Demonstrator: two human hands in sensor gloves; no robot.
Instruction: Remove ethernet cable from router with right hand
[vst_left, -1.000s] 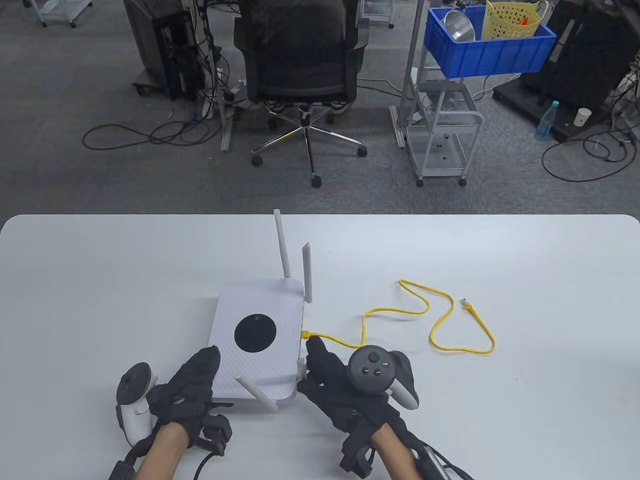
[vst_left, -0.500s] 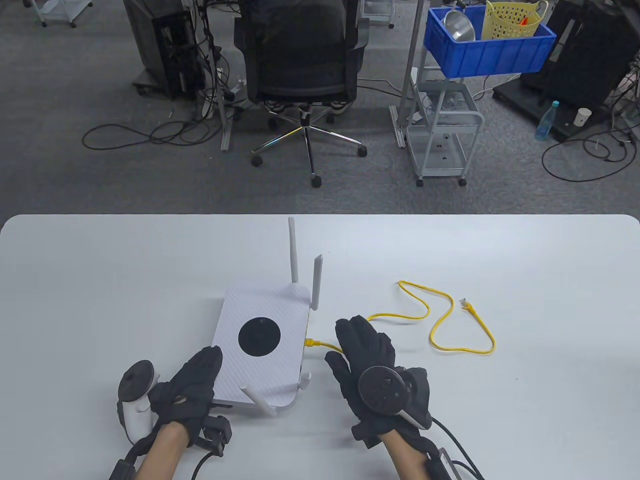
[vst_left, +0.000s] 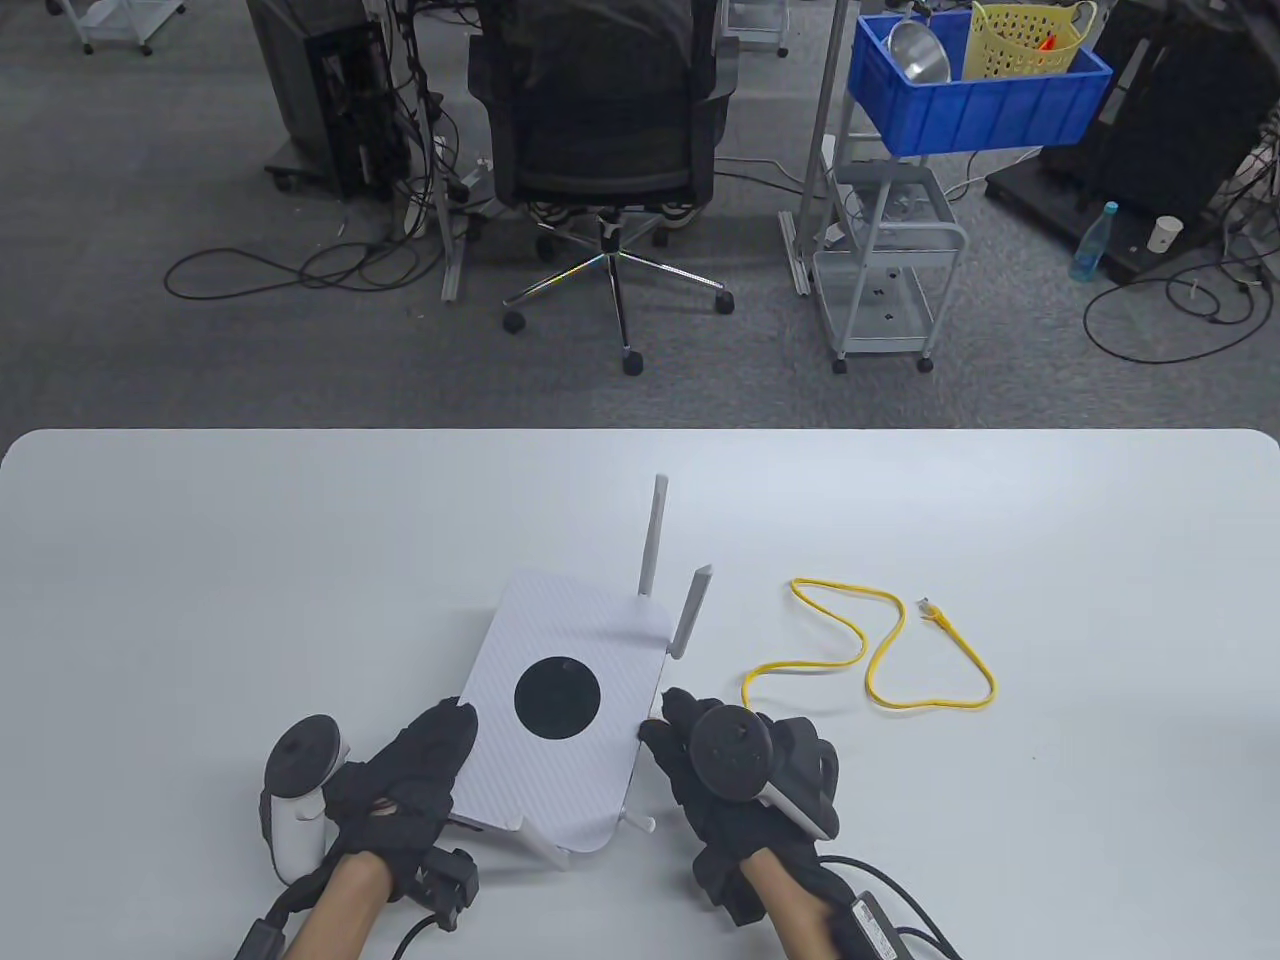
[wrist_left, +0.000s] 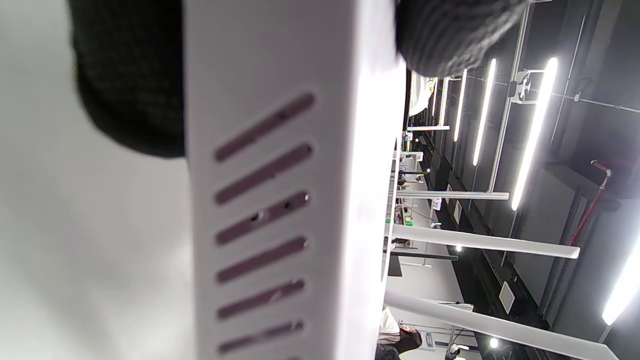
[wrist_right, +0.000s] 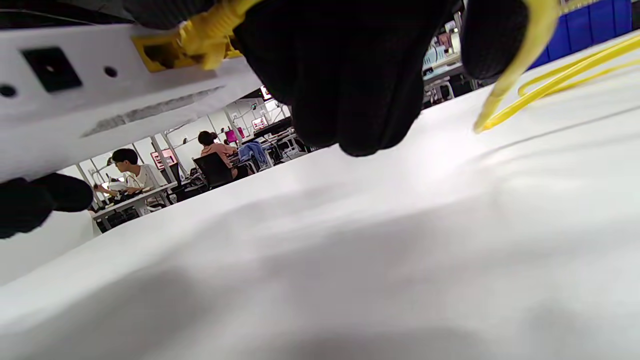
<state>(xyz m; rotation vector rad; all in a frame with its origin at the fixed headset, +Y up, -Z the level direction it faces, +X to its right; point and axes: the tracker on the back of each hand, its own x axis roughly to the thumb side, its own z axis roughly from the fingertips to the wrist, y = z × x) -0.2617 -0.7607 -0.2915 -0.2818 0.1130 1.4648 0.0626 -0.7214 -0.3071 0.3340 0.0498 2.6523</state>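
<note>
Showing only in right wrist view: yellow plug (wrist_right: 202, 37) seated in router (wrist_right: 75, 100).

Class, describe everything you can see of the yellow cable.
The cable is thin, yellow and plastic-looking, lying in loose loops on the table right of the router. Its free end carries a small plug. Its other plug sits at a yellow port on the router's side, gripped by the right hand.
</note>
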